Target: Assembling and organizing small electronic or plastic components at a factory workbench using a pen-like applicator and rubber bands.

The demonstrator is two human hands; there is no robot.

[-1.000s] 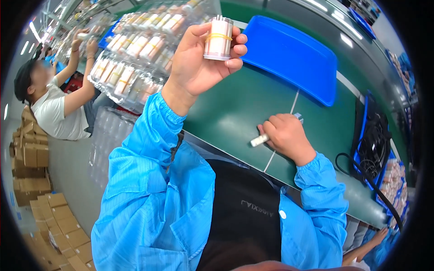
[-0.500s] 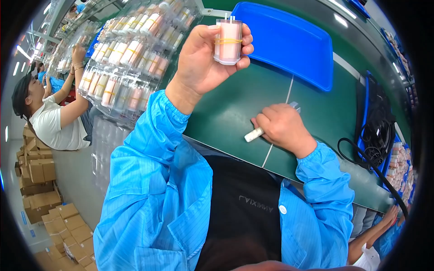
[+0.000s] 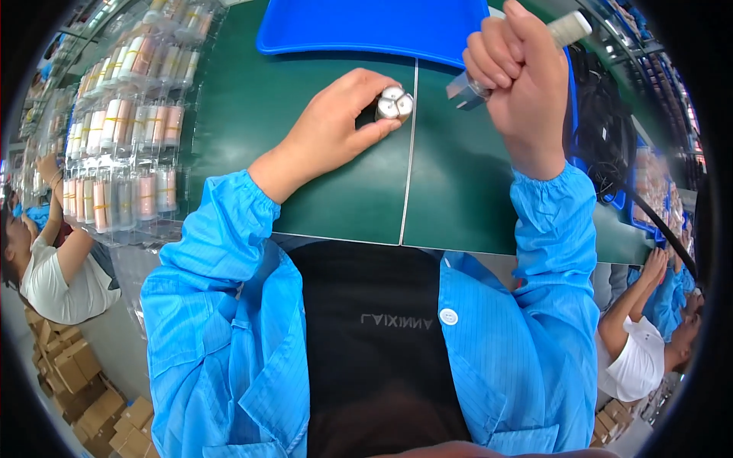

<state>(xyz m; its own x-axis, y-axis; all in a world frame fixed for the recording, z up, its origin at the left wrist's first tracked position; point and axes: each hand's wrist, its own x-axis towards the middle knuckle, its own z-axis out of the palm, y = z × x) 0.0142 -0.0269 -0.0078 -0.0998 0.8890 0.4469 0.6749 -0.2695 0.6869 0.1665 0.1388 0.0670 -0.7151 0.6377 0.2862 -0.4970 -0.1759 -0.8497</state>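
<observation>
Left hand (image 3: 336, 114) is steadying a cylindrical bundle (image 3: 394, 103) end-up; right hand (image 3: 527, 76) is gripping a pale-ended tool (image 3: 569, 28).
Step in hand looks like positioning: left thumb and fingers are curling part-closed around the bundle, over the green table (image 3: 336, 198), nearer the wearer than the blue tray (image 3: 374, 47). Right fist is wrapping tightly round the tool, its forked end pointing toward the bundle, apart from it. Next move seems to be calling for a steady bundle and controlled tool angle (my read only). Steep view is hiding the bundle's base, can't tell if it's touching down; the fist is covering the tool's middle; the frame is cutting off the tray's far side.
</observation>
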